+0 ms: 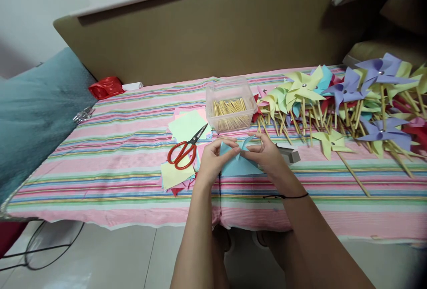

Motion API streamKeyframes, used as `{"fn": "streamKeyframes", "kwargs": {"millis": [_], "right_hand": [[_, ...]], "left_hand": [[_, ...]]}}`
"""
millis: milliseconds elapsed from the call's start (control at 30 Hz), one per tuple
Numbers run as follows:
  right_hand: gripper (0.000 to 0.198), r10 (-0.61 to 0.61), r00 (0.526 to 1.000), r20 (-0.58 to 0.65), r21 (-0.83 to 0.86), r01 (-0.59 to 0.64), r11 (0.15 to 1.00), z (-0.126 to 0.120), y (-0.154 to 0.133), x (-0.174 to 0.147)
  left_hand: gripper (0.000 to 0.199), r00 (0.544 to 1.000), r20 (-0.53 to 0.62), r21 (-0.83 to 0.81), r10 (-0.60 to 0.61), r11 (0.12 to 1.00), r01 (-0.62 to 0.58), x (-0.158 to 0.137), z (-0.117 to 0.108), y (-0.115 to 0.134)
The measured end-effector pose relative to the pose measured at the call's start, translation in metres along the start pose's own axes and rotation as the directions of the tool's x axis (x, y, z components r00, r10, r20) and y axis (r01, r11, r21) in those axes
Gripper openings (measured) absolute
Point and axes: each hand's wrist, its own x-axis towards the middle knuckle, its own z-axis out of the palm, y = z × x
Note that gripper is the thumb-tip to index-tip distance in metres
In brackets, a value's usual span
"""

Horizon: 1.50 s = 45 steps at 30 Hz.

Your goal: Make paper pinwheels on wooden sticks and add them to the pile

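Note:
A light blue paper [242,168] with its corners bent inward is held between my two hands, above the striped cloth. My left hand [216,158] pinches its left side, thumb pressing near the middle. My right hand [266,155] grips the other side, fingertips at the folded centre. Left of my hands, red-handled scissors [183,155] rest across stacks of coloured paper, a pale green sheet [187,125] and a yellow sheet [176,175] on top. Behind my hands stands a clear plastic box [230,124] of short wooden sticks [228,107]. A stapler-like grey tool [291,154] lies partly hidden by my right hand.
Many finished paper pinwheels [345,91] on sticks are heaped at the right. One yellow pinwheel [332,144] lies nearer. A red plastic bag [106,87] and a blue cushion [43,115] are at the left. The brown backrest [200,35] bounds the striped cloth [110,169] behind.

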Motion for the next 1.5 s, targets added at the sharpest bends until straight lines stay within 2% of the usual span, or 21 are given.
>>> {"fn": "streamKeyframes", "kwargs": {"millis": [133, 267, 400, 467, 567, 700, 767, 800, 867, 967, 1033, 1100, 1167, 1400, 1500], "right_hand": [[0.068, 0.001, 1.000, 0.027, 0.029, -0.002, 1.000, 0.001, -0.001, 0.000], [0.071, 0.029, 1.000, 0.007, 0.023, -0.029, 0.999, 0.002, -0.001, -0.001], [0.073, 0.028, 0.999, -0.019, -0.013, -0.028, 1.000, 0.002, 0.000, -0.001], [0.072, 0.020, 1.000, -0.015, -0.009, -0.020, 1.000, 0.002, 0.000, -0.001], [0.072, 0.012, 1.000, -0.011, 0.003, -0.012, 1.000, 0.001, 0.000, -0.001], [0.075, 0.063, 0.996, -0.067, -0.011, -0.064, 0.998, 0.001, -0.003, -0.001], [0.077, 0.091, 0.993, -0.079, -0.017, -0.093, 0.996, 0.001, -0.003, -0.001], [0.078, 0.097, 0.992, -0.076, -0.015, -0.099, 0.995, 0.001, -0.003, -0.001], [0.078, 0.092, 0.994, -0.054, -0.010, -0.092, 0.996, 0.001, -0.002, -0.002], [0.077, 0.063, 0.998, -0.028, -0.025, -0.064, 0.998, 0.003, 0.001, -0.002], [0.076, 0.040, 0.999, -0.019, -0.042, -0.041, 0.998, 0.004, 0.002, -0.002], [0.073, 0.015, 1.000, -0.014, -0.061, -0.016, 0.998, 0.005, 0.002, -0.003], [0.070, 0.000, 1.000, -0.008, -0.076, -0.001, 0.997, 0.006, 0.002, -0.003], [0.074, 0.035, 0.998, -0.046, -0.002, -0.035, 0.999, 0.005, -0.001, -0.002], [0.075, 0.046, 0.998, -0.048, 0.005, -0.046, 0.999, 0.005, -0.003, -0.002]], "left_hand": [[0.023, 0.997, -0.067, 0.102, -0.044, 0.994, 0.051, 0.001, 0.000, -0.004], [0.021, 0.985, -0.174, 0.171, -0.013, 0.984, 0.043, 0.001, 0.002, -0.009], [0.023, 0.976, -0.217, 0.175, -0.008, 0.983, 0.047, 0.002, 0.004, -0.009], [0.023, 0.981, -0.194, 0.159, 0.011, 0.987, 0.021, 0.002, 0.004, -0.006], [0.029, 0.996, -0.087, 0.091, -0.006, 0.996, 0.014, 0.001, -0.001, -0.001], [0.057, 0.993, 0.097, -0.049, -0.065, 0.996, 0.070, -0.002, -0.010, 0.003], [0.063, 0.989, 0.125, -0.084, -0.077, 0.993, 0.088, -0.003, -0.011, 0.002], [0.058, 0.993, 0.095, -0.086, -0.073, 0.993, 0.081, -0.003, -0.010, 0.001], [0.038, 0.998, -0.038, -0.052, -0.058, 0.997, 0.056, -0.002, -0.007, -0.001], [0.018, 0.970, -0.244, 0.069, 0.004, 0.998, 0.013, 0.000, 0.000, -0.005], [0.012, 0.952, -0.293, 0.143, 0.090, 0.989, -0.049, 0.002, 0.002, -0.007], [0.007, 0.942, -0.293, 0.166, 0.163, 0.979, -0.118, 0.002, 0.003, -0.009], [0.004, 0.946, -0.266, 0.149, 0.184, 0.978, -0.148, 0.003, 0.003, -0.008], [0.008, 0.984, -0.068, 0.193, 0.163, 0.970, -0.147, 0.001, -0.002, 0.001], [0.010, 0.991, -0.033, 0.212, 0.128, 0.970, -0.118, 0.000, -0.003, 0.003]]}}
